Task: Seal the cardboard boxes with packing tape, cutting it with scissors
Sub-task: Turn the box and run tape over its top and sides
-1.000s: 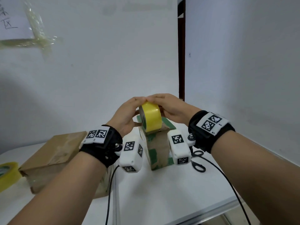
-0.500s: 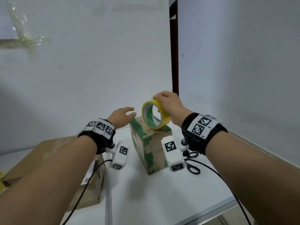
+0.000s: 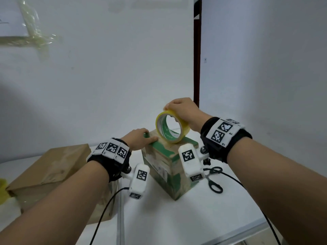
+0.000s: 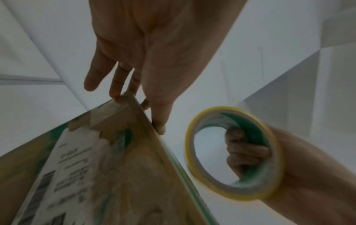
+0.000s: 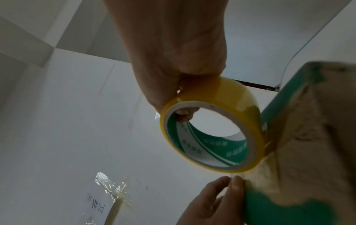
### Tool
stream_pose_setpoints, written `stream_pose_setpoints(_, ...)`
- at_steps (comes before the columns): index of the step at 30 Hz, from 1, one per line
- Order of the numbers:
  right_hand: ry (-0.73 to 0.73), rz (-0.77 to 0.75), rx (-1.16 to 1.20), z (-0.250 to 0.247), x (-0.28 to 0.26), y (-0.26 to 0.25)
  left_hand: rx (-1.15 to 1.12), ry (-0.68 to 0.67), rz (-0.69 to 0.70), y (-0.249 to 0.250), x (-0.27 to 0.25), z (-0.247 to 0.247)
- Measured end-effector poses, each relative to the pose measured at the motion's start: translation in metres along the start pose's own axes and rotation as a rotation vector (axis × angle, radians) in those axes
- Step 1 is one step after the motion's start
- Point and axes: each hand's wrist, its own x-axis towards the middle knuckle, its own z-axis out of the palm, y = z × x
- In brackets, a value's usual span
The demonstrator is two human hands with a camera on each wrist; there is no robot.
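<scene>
- Our right hand (image 3: 184,110) grasps the yellow tape roll (image 3: 172,127) by its top, fingers hooked through the core, thumb on the outer face. The roll stands on edge, touching the top of the small green-and-brown box (image 3: 168,161).
- Our left hand (image 3: 138,141) lies flat with straight fingers on that box's far left top edge, thumb along the top, pressing and gripping nothing.
- The box sits near the middle of the white table (image 3: 203,218); the scissors (image 3: 214,179) lie just beside its right side, and a larger brown box (image 3: 53,170) stands towards the table's left edge.
- We judge the roll light and stiff, its outer wrap slick, so the core is the sure hold. The freed strip will be limp and sticky, best kept taut.
- The small box looks light and likely to slide or tip under the pull, so the flat hand should bear down on it.
- Whether tape already sticks to the top we cannot tell.
</scene>
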Motion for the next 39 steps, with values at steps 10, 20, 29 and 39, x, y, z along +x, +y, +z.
stream_pose_setpoints(10,-0.037,-0.014,-0.080,-0.002,-0.006,0.004,-0.643,0.191,0.029,0.018,-0.012,-0.051)
stream_pose_setpoints(20,-0.047,-0.013,-0.136,0.001,-0.005,0.001,-0.785,0.268,0.137,0.038,0.000,-0.059)
stream_pose_setpoints(29,0.035,-0.040,-0.056,-0.013,-0.009,-0.031,-0.924,0.261,0.018,0.027,0.017,-0.062)
stream_pose_setpoints(39,-0.029,-0.022,-0.194,-0.017,-0.015,-0.025,-1.054,0.324,-0.208,-0.006,0.039,-0.063)
